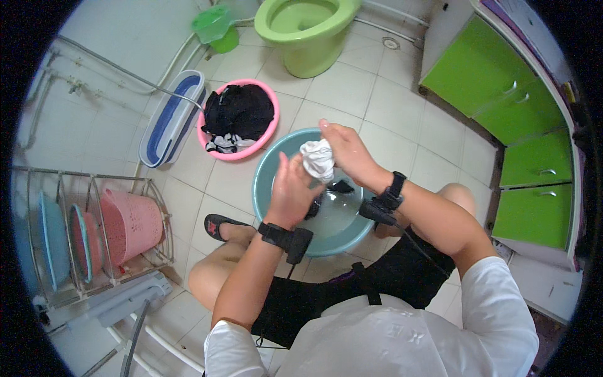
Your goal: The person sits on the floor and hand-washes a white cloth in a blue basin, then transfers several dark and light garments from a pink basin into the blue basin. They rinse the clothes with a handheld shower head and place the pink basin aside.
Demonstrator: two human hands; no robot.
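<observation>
Bunched into a wad, a wet-looking white cloth (318, 161) is held between my two hands above a teal basin (259, 182). My left hand (291, 193) supports it from the left, thumb pointing up and fingers partly behind it. From the right, my right hand (352, 152) grips the wad; most of its fingers are hidden. Whether the cloth is a sock or another small garment I cannot tell. Cloudy water (336, 217) fills the basin's bottom, with a dark cloth (341, 186) in it, partly hidden below my hands.
Beyond the basin, a pink tub (274, 119) holds black and white clothes, with a hose (135, 74) reaching into it. Beside it stands a blue-white folding basin (151, 135). A green toilet (314, 60), green cabinets (490, 69) and a rack with pink baskets (135, 226) surround the tiled floor.
</observation>
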